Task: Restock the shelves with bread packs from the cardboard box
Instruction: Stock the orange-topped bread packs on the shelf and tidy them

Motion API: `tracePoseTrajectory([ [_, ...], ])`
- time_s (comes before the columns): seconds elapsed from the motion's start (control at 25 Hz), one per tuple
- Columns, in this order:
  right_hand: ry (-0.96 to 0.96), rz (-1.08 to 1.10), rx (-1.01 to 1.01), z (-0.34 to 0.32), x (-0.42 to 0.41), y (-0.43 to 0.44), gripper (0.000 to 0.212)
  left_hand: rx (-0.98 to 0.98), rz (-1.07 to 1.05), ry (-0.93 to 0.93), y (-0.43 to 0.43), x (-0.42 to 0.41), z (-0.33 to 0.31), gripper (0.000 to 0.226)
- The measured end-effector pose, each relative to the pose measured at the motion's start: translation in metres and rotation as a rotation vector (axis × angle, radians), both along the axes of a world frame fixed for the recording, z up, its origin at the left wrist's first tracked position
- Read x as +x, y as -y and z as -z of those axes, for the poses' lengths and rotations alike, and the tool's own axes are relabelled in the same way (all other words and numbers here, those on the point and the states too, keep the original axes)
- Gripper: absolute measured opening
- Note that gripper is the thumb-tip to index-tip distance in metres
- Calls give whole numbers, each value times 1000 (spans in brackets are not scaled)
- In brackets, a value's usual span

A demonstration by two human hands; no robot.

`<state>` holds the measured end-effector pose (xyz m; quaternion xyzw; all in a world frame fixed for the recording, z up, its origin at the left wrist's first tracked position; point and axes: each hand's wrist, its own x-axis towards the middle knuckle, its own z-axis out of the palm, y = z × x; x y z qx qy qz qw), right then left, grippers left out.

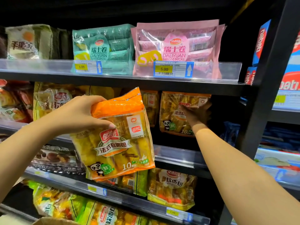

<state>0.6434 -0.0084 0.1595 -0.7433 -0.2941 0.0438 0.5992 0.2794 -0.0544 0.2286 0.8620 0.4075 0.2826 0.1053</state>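
Cardboard box (pixel 52 221) corner at the bottom edge. Left hand (pixel 78 114) grips orange bread pack (pixel 118 143) by its top, before the middle shelf (pixel 178 155). Right hand (pixel 197 112), fingers straight, presses a shelved pack (pixel 172 117) there, in shadow.

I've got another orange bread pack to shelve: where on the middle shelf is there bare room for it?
Bare room, apparently: on the middle shelf, the dark gap between the standing orange pack under the right hand and the black upright. Left of that pack, other packs stand crowded.
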Motion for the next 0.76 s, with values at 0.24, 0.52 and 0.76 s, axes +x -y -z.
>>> tracePoseTrajectory([
  [0.24, -134, -25, -131, -16, -25, 17, 125, 7, 18, -72, 7, -2, -4, 96],
  [0.52, 269, -936, 16, 23, -113, 123, 94, -32, 50, -78, 8, -8, -2, 78],
  [0.76, 263, -974, -40, 28, -113, 103, 87, 17, 93, -29, 8, 15, -6, 67],
])
